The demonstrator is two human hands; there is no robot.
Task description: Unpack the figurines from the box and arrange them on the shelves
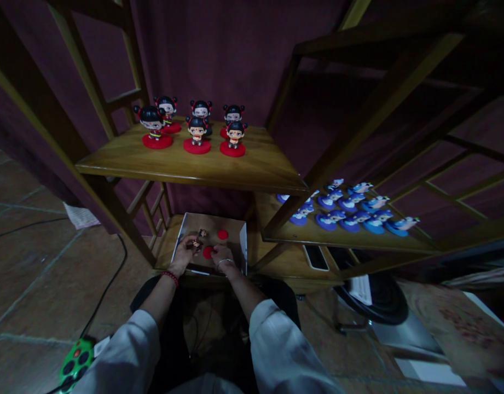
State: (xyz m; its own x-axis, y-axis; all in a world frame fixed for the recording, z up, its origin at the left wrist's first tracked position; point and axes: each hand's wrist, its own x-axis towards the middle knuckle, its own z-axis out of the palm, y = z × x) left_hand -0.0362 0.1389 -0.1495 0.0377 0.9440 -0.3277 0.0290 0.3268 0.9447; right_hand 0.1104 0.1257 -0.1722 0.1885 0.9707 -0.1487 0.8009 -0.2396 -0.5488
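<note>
Over a shallow cardboard box (242,246) on the lower shelf, both of my hands are at work. My left hand (185,253) is closed around a small dark-haired figurine (196,244). My right hand (221,255) pinches a round red base (208,252) at its right edge. Figurine and base are close together but apart. Inside the box, a second figurine (203,233) lies beyond my left fingers. Another red disc (222,234) lies in the box beyond my right hand.
Several finished-looking figurines on red bases, one a front figurine (196,134), stand on the upper shelf (186,167). Blue and purple figurines (329,219) fill a shelf to the right. A phone (316,258) lies below them. A green power strip (76,361) is on the floor at left.
</note>
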